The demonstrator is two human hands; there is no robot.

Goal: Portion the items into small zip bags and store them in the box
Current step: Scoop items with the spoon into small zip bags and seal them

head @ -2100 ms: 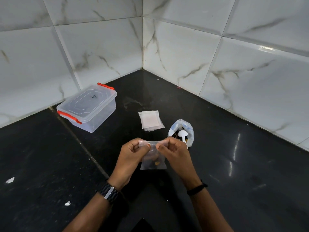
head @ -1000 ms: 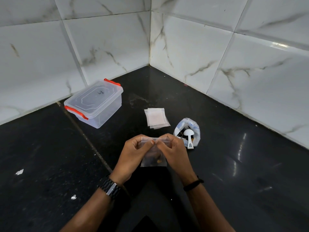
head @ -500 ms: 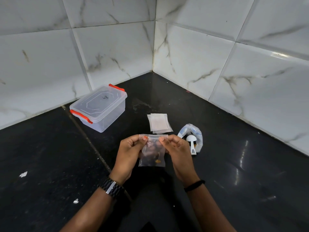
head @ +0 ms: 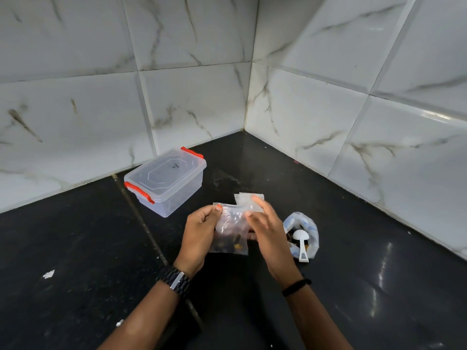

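A small clear zip bag (head: 231, 233) with dark and yellowish bits at its bottom hangs above the black counter. My left hand (head: 199, 231) pinches its top left corner. My right hand (head: 267, 231) hovers at the bag's right edge, blurred, fingers spread, gripping nothing. The clear plastic box (head: 166, 180) with red clips stands lid-on to the back left, near the wall. A stack of empty zip bags (head: 249, 199) lies just beyond my right fingers. An open plastic pouch of items (head: 312, 231) with a white scoop (head: 300, 238) in it sits to the right.
White marble-tiled walls (head: 328, 109) meet in a corner behind the counter. Small white scraps (head: 48, 274) lie on the dark counter at the left. A seam (head: 141, 223) runs diagonally across the counter past the box.
Both hands were pinching along the bag's top strip; now my right hand has come off it with fingers spread, and the bag hangs from my left hand alone, slightly higher.
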